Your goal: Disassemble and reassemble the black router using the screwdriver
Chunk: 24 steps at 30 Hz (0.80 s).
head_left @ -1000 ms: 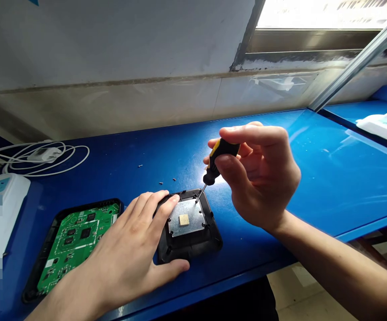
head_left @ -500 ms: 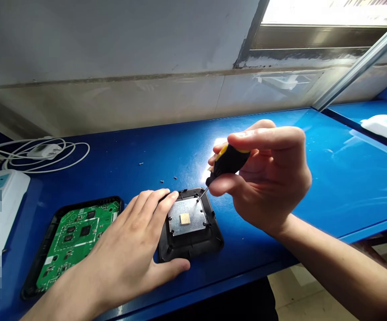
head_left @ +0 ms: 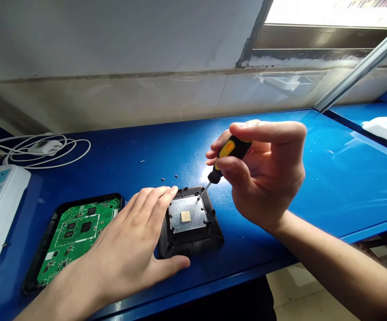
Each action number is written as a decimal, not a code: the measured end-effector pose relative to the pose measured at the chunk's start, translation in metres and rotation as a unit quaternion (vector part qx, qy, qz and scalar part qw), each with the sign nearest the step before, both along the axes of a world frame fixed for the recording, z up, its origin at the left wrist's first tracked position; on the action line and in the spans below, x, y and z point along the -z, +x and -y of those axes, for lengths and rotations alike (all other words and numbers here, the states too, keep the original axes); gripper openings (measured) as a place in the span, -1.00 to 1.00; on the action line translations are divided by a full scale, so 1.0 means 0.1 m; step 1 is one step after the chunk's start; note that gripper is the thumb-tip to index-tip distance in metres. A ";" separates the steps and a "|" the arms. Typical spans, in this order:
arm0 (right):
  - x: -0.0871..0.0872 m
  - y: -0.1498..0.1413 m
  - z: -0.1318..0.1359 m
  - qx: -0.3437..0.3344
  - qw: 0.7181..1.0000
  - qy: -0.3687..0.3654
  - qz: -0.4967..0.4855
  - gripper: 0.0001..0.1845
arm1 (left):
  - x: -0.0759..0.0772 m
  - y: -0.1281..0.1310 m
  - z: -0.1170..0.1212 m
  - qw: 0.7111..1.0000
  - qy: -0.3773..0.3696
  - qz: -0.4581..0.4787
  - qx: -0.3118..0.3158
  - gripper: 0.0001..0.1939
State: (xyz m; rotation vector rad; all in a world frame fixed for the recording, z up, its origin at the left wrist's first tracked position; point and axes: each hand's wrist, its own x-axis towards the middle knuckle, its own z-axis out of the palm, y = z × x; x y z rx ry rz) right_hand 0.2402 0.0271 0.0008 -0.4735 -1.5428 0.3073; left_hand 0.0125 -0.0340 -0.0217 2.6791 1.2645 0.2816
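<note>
My right hand (head_left: 266, 174) is closed round the black and yellow handle of a screwdriver (head_left: 228, 154). The tilted shaft runs down to a screw at the far right corner of a metal plate (head_left: 193, 227). That plate, with a small beige pad (head_left: 185, 216) on it, lies inside a black plastic cover (head_left: 193, 244). Along the cover's left side, my left hand (head_left: 143, 227) grips it, fingers at the far edge and thumb at the near edge. Several dark screws or posts show around the plate's border; my left fingers hide part of the cover's left side.
Loose screws (head_left: 163, 179) lie on the blue table (head_left: 140, 147) beyond the cover. At left, a black housing holds a green circuit board (head_left: 86, 223), partly behind my left arm. A coiled white cable (head_left: 76, 156) and a white device (head_left: 13, 187) sit farther left.
The screwdriver has turned in my right hand, so more of its yellow inlay shows, and my thumb has shifted along the handle. My left hand stays on the cover.
</note>
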 end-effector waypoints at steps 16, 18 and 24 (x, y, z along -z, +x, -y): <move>0.04 -0.01 0.05 0.002 0.999 -0.023 -0.024 -0.69 | 0.03 -0.01 0.00 1.000 0.012 0.005 -0.005 0.05; 0.04 -0.01 0.05 0.060 0.998 0.000 -0.007 -0.68 | 0.03 -0.01 0.00 1.000 0.016 0.005 0.000 0.06; 0.01 -0.01 0.10 0.027 0.998 -0.034 -0.039 -0.67 | 0.03 0.01 0.00 1.000 0.018 0.004 -0.002 0.07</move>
